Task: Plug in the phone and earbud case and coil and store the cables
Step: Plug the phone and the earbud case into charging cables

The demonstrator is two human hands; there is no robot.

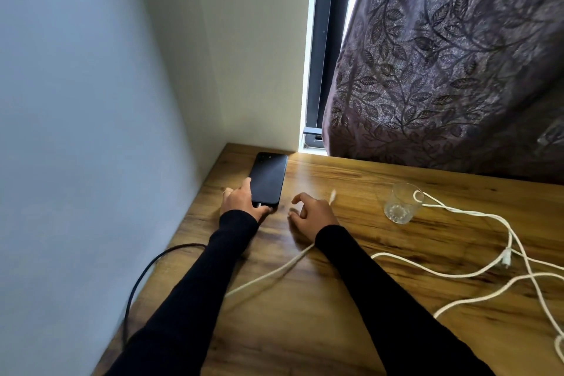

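The phone (268, 178) is a black slab lying flat with its camera side up in the far left corner of the wooden table (305, 314), a white plug at its near end. The left hand (241, 200) grips its near left corner. The right hand (311, 212) hovers just beside it, fingers loosely curled and empty, with a white cable (274, 273) running under its wrist.

Black phone (268, 178), white cables (476, 272), brown wood-grain table (305, 314), purple leaf-patterned curtain (442, 64)

Wooden table (320, 314) has a black phone (270, 178), clear glass (402, 204), white cables (476, 268), maybe a dark cord (146, 268) too.
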